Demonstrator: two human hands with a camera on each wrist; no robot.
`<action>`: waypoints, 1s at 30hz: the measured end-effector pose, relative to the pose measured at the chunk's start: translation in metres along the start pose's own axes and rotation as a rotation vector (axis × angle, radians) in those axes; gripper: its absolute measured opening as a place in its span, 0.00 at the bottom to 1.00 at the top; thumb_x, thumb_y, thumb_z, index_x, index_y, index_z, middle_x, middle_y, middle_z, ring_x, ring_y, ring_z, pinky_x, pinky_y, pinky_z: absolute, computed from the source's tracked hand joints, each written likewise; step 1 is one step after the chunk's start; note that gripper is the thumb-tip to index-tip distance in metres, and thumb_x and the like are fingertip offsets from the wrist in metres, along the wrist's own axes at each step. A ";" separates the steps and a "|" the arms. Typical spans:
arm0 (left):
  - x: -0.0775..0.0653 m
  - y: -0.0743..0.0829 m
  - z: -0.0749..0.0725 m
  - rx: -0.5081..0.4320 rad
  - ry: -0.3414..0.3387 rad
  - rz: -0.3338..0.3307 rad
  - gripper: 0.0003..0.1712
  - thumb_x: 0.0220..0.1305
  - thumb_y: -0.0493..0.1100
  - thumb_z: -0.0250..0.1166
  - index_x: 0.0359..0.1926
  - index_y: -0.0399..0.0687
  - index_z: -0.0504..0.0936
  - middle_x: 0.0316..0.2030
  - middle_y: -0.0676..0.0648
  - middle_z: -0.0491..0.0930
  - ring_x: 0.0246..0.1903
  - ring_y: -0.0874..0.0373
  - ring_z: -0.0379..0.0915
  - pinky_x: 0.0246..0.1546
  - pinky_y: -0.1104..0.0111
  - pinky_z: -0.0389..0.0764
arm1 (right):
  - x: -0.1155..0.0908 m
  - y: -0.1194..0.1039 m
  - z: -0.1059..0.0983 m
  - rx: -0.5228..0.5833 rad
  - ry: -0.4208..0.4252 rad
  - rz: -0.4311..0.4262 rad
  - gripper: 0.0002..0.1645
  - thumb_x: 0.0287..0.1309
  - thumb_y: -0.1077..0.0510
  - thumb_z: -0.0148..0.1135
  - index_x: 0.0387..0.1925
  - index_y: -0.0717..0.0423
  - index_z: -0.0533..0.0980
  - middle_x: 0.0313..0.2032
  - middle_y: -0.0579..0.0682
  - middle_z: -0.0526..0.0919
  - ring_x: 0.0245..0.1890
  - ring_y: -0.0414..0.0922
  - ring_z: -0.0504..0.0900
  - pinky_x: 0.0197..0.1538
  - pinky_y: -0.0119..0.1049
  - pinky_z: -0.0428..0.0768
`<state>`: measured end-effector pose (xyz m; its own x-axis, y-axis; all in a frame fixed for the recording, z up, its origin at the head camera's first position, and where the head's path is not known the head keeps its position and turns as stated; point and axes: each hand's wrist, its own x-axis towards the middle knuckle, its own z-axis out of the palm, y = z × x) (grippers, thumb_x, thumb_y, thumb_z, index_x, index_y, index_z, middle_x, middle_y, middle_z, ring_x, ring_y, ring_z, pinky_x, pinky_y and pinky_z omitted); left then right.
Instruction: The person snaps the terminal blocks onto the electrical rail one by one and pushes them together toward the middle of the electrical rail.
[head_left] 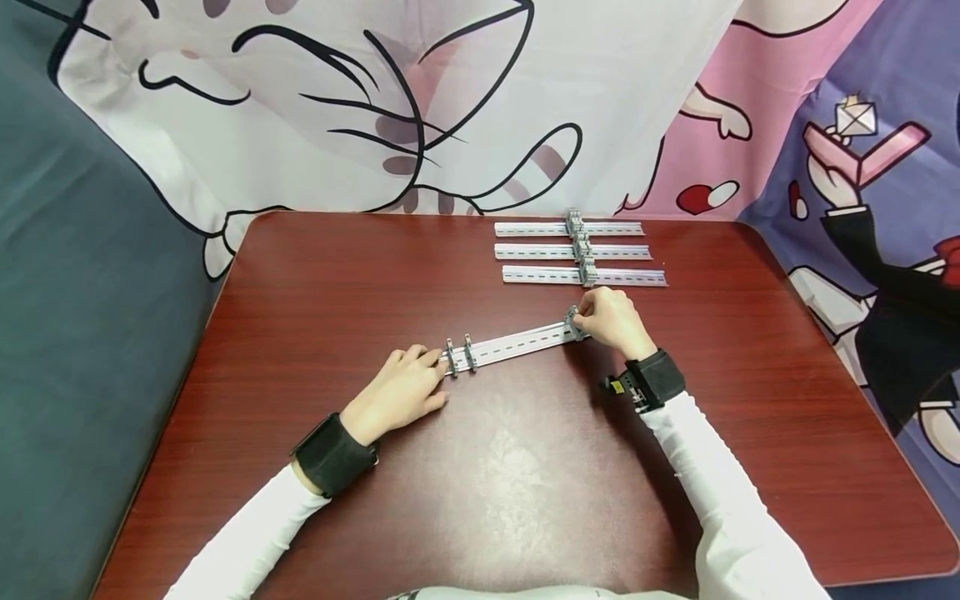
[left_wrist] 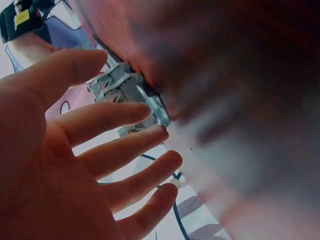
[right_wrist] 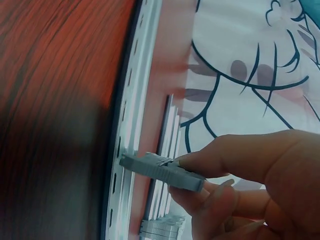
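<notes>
A slotted metal DIN rail (head_left: 517, 345) lies at a slant on the table, between the two hands. Near its left end stand two thin grey terminal blocks (head_left: 469, 353). My left hand (head_left: 400, 390) is at that end, fingers extended and fingertips right at the rail; the left wrist view shows the fingers spread. Towards the rail's right end, my right hand (head_left: 613, 321) pinches a grey terminal block (right_wrist: 160, 171) between thumb and fingers. In the right wrist view, the lower end of this block meets the rail (right_wrist: 131, 115), and the block stands across it.
Three more DIN rails (head_left: 534, 252) lie parallel at the back of the brown table (head_left: 337, 283), each bearing grey blocks (head_left: 582, 248) right of its middle. A patterned cloth (head_left: 480, 100) hangs behind the table's far edge. A grey-green surface (head_left: 97, 292) borders the left side.
</notes>
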<state>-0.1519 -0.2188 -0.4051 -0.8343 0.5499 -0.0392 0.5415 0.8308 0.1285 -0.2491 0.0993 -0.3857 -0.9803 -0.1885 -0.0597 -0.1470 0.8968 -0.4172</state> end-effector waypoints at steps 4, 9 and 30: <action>-0.002 0.001 0.003 0.019 -0.013 0.003 0.20 0.63 0.50 0.63 0.51 0.44 0.82 0.59 0.37 0.75 0.55 0.42 0.70 0.49 0.50 0.73 | 0.002 -0.002 0.004 -0.039 0.019 -0.001 0.07 0.49 0.58 0.64 0.26 0.59 0.82 0.28 0.56 0.86 0.28 0.53 0.82 0.31 0.47 0.79; -0.002 0.003 0.005 0.016 -0.076 -0.019 0.24 0.64 0.50 0.61 0.57 0.43 0.79 0.63 0.35 0.71 0.59 0.40 0.68 0.51 0.49 0.72 | 0.004 -0.006 0.009 -0.065 0.044 -0.014 0.07 0.46 0.61 0.61 0.17 0.57 0.77 0.18 0.51 0.79 0.22 0.50 0.77 0.26 0.42 0.74; 0.003 0.016 0.007 -0.028 -0.045 -0.064 0.28 0.60 0.51 0.66 0.53 0.32 0.78 0.60 0.30 0.71 0.52 0.39 0.68 0.47 0.50 0.74 | -0.003 0.001 0.023 -0.077 0.194 -0.083 0.06 0.48 0.63 0.60 0.20 0.62 0.74 0.18 0.58 0.80 0.24 0.60 0.81 0.31 0.56 0.75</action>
<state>-0.1452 -0.2029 -0.4100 -0.8614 0.4994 -0.0929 0.4834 0.8621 0.1517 -0.2436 0.0917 -0.4067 -0.9703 -0.1897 0.1504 -0.2311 0.9107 -0.3423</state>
